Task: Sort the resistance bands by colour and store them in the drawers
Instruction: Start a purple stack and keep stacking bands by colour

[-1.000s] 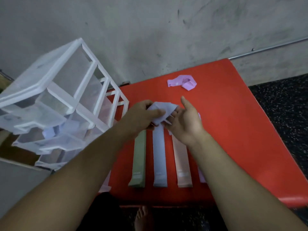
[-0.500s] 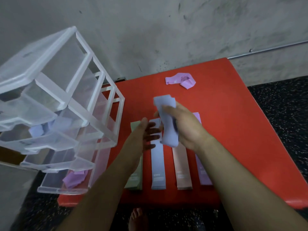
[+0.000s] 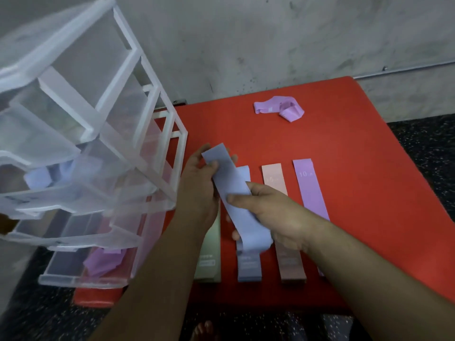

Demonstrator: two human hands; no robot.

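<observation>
Drawer unit (image 3: 98,134) sits far left on the desk (image 3: 369,168), and more of it is in view than a second ago: the head has swung toward it. The second-from-bottom drawer shows a stored blue band (image 3: 40,178) and the bottom drawer a stored purple band (image 3: 103,260); both drawers look pulled out a bit.

Left hand (image 3: 199,188): half a second ago it was empty with fingers spread. Now it pinches the top end of the held blue band (image 3: 234,193), thumb on the face and fingers behind.

The held blue band was a folded wad a second ago. Now it is drawn out flat, slanting from upper left to lower right above the desk, with the lower end curled over.

Right hand (image 3: 273,212): it had the band alone half a second ago and keeps its grip, thumb across the face and fingers wrapped under the lower part.

Unmoved on the desk: green band (image 3: 209,262), flat blue band (image 3: 248,267), pink band (image 3: 273,178) and flat purple band (image 3: 311,193) in a row, with a crumpled purple band (image 3: 278,110) well apart at the back.

Read: the band is straightened and colour-checked, so it likely goes next into the drawer with the stored blue band. Five more are left to sort.
</observation>
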